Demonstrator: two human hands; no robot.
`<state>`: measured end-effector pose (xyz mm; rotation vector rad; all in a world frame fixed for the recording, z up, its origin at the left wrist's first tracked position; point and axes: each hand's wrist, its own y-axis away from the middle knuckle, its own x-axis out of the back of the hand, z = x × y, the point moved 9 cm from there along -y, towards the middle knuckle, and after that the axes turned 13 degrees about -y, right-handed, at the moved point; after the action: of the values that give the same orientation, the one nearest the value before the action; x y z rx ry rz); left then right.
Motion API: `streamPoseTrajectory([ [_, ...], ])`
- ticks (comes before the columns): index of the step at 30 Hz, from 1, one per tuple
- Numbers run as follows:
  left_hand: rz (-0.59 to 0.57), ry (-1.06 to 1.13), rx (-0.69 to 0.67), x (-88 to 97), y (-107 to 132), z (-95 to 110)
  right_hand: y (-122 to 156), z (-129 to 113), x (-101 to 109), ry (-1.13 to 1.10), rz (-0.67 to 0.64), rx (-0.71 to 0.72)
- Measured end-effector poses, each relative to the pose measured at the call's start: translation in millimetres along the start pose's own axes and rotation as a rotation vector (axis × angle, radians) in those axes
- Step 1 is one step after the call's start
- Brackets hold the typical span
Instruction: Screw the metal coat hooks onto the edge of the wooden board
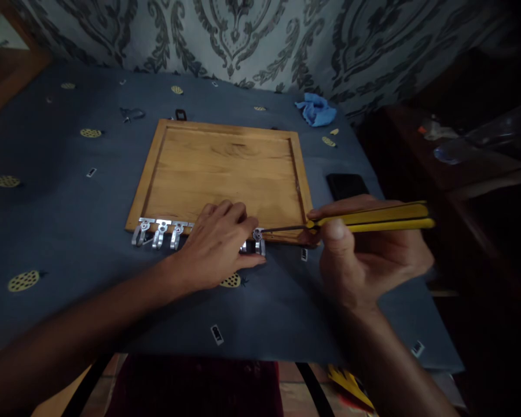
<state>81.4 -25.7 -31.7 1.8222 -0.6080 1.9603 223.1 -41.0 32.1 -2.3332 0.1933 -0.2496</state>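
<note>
Your right hand is wrapped round the yellow screwdriver, its shaft reaching left to the end hook of the metal hook strip. Your left hand lies over that strip, fingers bent, thumb apart; any pinch cannot be told. Advised: keep the shaft square to the screw, strip pressed to the wooden panel. Middle hooks are hidden beneath your left palm; tip seating is unclear. Beyond that hand, past the panel, a small dark item is unidentifiable.

Left forearm slants in from near left; left hand back up, fingers bent, thumb stretched right on the near side; right forearm from near right; right hand curled in a grip, index finger reaching left
</note>
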Motion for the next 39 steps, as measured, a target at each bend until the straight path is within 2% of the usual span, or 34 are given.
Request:
streamPoseTrajectory([
  [4,0.000,0.007,0.004,0.4,-0.5,-0.5,0.0,6.8,-0.4,0.010,-0.018,-0.095],
  [10,-0.048,0.001,0.014,-0.5,-1.5,-0.5,3.9,15.8,-2.9,0.044,-0.082,-0.120],
  [17,-0.036,-0.003,0.011,-0.2,-1.3,0.0,6.2,22.8,-4.8,0.013,-0.092,-0.184],
  [23,-0.036,-0.002,0.006,-1.3,-0.7,0.6,1.2,13.5,-13.2,-0.051,-0.210,-0.114],
  [29,0.001,-0.009,0.001,-0.5,-0.2,-0.2,-2.0,11.2,-16.6,-0.098,-0.270,-0.130],
  [33,-0.004,-0.006,0.000,0.1,-0.6,0.1,-1.4,11.0,-15.0,-0.023,-0.259,-0.074],
  [39,-0.019,-0.002,0.009,0.1,-0.6,0.0,5.3,8.5,-11.3,0.091,-0.175,-0.015],
])
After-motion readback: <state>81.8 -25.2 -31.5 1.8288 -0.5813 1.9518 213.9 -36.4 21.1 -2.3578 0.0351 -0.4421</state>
